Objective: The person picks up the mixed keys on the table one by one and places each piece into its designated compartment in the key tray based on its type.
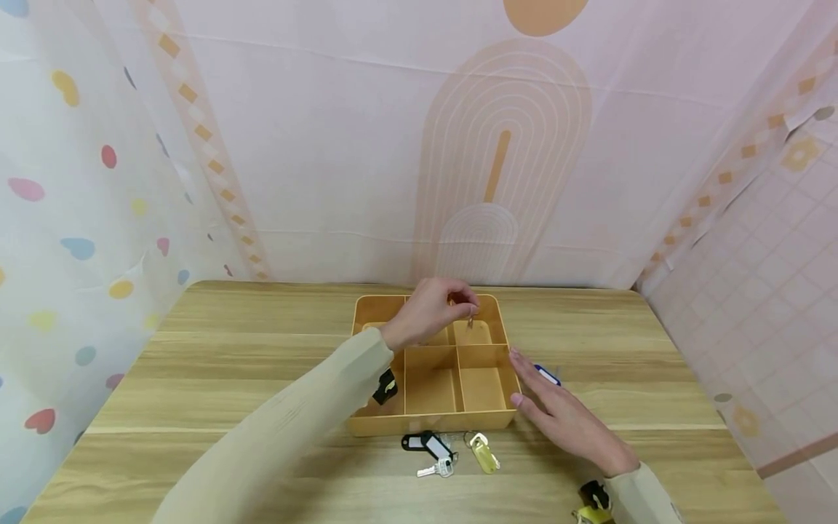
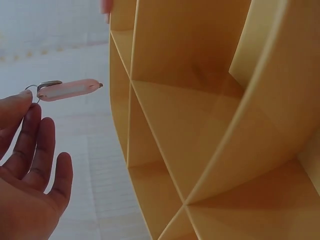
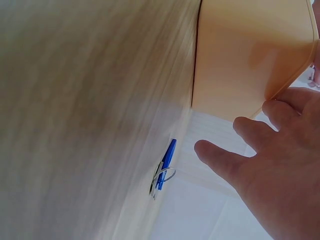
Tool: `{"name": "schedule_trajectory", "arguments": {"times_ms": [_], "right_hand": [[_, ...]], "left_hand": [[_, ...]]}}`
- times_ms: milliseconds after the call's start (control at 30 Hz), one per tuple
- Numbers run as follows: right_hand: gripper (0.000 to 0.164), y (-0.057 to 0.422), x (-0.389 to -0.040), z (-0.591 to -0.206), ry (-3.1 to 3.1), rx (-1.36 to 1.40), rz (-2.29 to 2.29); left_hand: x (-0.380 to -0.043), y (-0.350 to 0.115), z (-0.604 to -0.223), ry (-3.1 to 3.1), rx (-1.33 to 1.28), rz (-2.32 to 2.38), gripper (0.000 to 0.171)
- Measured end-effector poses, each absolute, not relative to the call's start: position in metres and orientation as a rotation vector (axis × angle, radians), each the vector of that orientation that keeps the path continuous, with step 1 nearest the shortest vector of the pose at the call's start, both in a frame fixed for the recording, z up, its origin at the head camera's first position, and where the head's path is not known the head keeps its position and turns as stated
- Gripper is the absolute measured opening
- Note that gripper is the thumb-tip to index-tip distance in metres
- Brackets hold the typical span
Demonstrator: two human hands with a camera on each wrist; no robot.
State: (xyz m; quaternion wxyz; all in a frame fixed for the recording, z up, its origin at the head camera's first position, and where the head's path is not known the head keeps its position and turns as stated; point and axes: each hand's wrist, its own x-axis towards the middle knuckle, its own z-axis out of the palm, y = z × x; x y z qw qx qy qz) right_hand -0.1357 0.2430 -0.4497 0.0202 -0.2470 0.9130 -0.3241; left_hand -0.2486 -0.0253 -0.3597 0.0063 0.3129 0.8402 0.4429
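My left hand [image 1: 428,313] is over the back right part of a yellow-orange divided box [image 1: 432,422]. Its thumb and fingertips pinch the metal ring of a pink key tag [image 2: 70,90], which sticks out from the fingers in the left wrist view. In the head view the tag [image 1: 471,321] hangs over a back compartment. My right hand [image 1: 556,411] is at the box's right side, fingers extended, with fingertips at the side wall [image 3: 230,75]. Just beyond that hand, a blue key tag [image 1: 547,375] with a ring lies on the table.
In front of the box lie black key tags [image 1: 437,445], a silver key [image 1: 435,469] and a yellow key tag [image 1: 484,457] on the wooden table [image 1: 262,349]. Something yellow [image 1: 593,515] shows by the right sleeve. A patterned curtain [image 1: 327,182] hangs behind the table.
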Motion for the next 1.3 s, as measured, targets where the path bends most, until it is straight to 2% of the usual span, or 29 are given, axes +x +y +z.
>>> {"name": "schedule_trajectory", "arguments": {"times_ms": [267, 1300], "right_hand": [[0.065, 0.244, -0.136, -0.448, 2.827, -0.767, -1.008], [0.065, 0.245, -0.137, -0.447, 2.825, -0.765, -0.998]], "left_hand": [[-0.258, -0.018, -0.365, 2.596, 0.866, 1.376, 0.005], [-0.273, -0.006, -0.385, 2.701, 0.863, 1.041, 0.006]]}}
